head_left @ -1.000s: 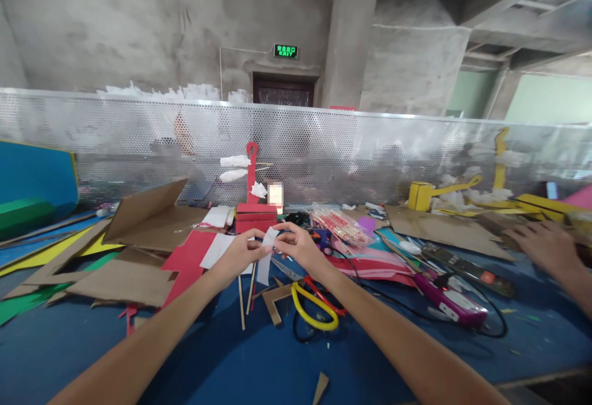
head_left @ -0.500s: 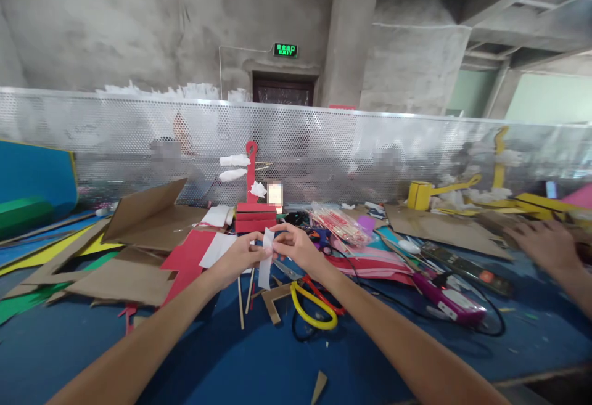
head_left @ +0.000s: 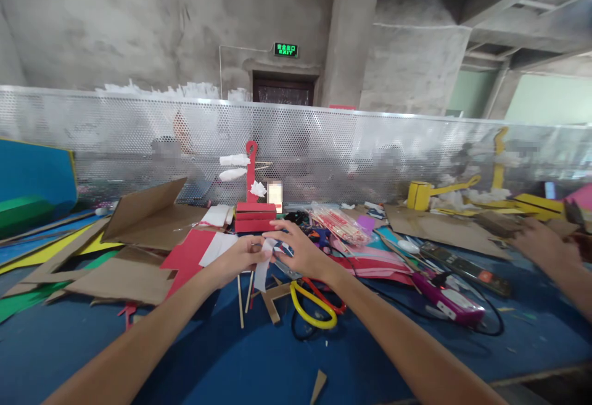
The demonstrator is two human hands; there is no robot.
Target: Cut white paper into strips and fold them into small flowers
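White paper strip [head_left: 261,274] is hanging in front of the red box [head_left: 256,218], my left fingers [head_left: 250,248] pinching its upper end; my right fingers [head_left: 283,226] are arching beside it, loosely parted, so the left pinch is apparently bearing it.

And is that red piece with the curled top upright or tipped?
Upright: the red piece rises above the red box, curled end at top.

so the blue table [head_left: 222,362] has yellow-handled scissors [head_left: 314,306] just below the hands, brown cardboard [head_left: 124,275] off to their left, and a purple gadget [head_left: 448,300] over right.
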